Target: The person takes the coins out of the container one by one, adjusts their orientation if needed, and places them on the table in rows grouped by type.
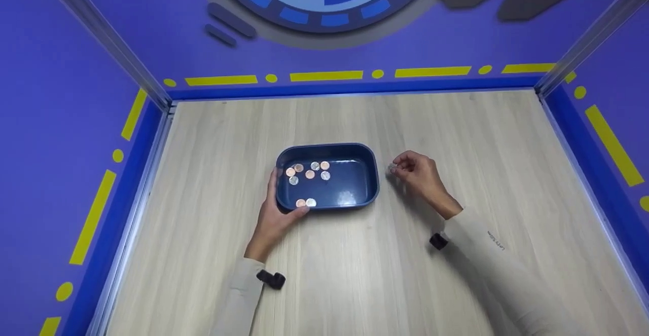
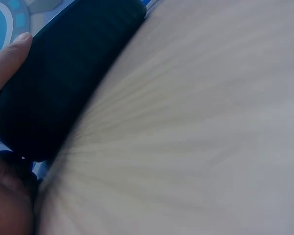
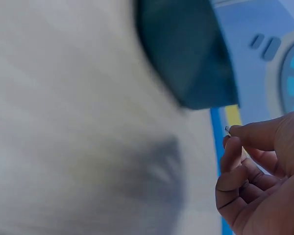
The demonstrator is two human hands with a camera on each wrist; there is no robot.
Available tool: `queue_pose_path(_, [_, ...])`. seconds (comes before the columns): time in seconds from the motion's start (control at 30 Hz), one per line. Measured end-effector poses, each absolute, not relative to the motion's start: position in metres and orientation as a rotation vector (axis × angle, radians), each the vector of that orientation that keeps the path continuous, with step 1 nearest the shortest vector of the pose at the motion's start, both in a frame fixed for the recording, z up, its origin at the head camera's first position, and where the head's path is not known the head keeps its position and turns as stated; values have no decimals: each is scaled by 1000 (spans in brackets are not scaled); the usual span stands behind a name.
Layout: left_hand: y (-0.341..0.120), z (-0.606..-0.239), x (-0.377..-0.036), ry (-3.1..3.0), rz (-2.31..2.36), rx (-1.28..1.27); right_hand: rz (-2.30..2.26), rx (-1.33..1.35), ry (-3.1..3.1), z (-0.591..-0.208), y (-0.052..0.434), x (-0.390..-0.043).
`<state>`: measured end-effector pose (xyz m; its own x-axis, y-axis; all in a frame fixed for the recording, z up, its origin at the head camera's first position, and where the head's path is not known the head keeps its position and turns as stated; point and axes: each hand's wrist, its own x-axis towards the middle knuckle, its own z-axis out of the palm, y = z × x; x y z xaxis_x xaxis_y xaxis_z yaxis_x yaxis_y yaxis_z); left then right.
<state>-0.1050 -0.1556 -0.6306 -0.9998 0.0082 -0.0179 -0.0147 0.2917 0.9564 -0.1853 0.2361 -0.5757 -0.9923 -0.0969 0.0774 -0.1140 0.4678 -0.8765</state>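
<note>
Blue tray [image 1: 367, 186]: rounded rectangle, flat on worktop [image 1: 456, 285], long axis left-right, opening up. Coins [image 1: 309, 173] in tray: copper and silver, cluster in left half, two against near wall. Left hand [image 1: 274, 217]: fingers curled round tray's near-left corner, thumb along near wall. Right hand [image 1: 418, 176]: just right of tray, apart from it, fingertips pinching small silver coin [image 1: 391, 168], edge toward tray. Between held coin and tray: bare worktop only.

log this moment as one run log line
left hand: grips blue tray near-left corner | right hand: pinches silver coin right of tray | coins in tray | wooden table
</note>
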Motion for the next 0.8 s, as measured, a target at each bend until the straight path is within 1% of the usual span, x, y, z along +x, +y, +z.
queue_pose_path(0.3, [-154,-630,-105,2507,1862,-23,1598,155,-2741,-596,239,-190])
queue_pose_path(0.57, [-153,-630,-101,2498,1878,-3,1321,225,-2772,-606,236,-188])
queue_pose_path(0.8, [-154,-629,-104,2505,1874,-11,1205,230,-2778,-610,236,-188])
